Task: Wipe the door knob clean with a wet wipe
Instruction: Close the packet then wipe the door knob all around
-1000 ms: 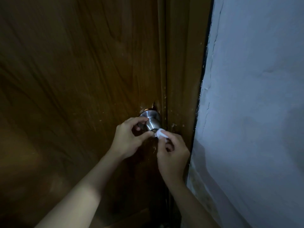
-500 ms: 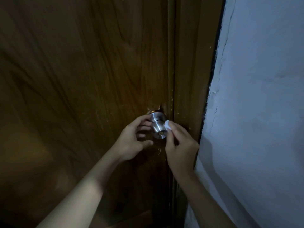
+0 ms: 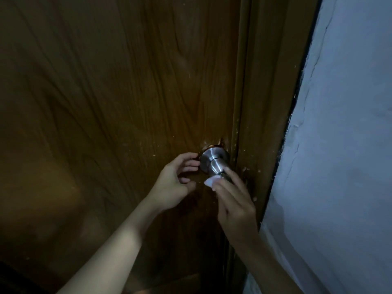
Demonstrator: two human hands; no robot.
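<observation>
Location: door knob [image 3: 214, 163], bare metal, sits on the wooden door [image 3: 106, 124] close to its latch edge, just beside the frame [image 3: 269, 92] and the pale wall [image 3: 339, 145].
Right hand: the right hand [image 3: 235, 200] comes up from below and pinches a small folded white wipe [image 3: 211, 181] between thumb and fingers.
Wipe position: pressed against the front end and underside of the knob; the fingers cover most of it, only one corner shows.
Reason for hold: folding the wipe small appears to give a firm pad that fits the knob's rounded end, and the low approach keeps the knob's upper side in view.
Left hand: the left hand [image 3: 176, 181] is half-curled and grasps nothing; its fingertips [image 3: 194, 157] reach the left rim of the knob's round base plate.
Reason for placement: judged to steady the knob or the door while the other hand rubs.
Contact at left fingertips: cannot tell whether touching or just short.
Progress: wiping under way; neck and base plate appear not yet covered.
Risk: dim light hides residue; wipe may slip off the smooth metal.
</observation>
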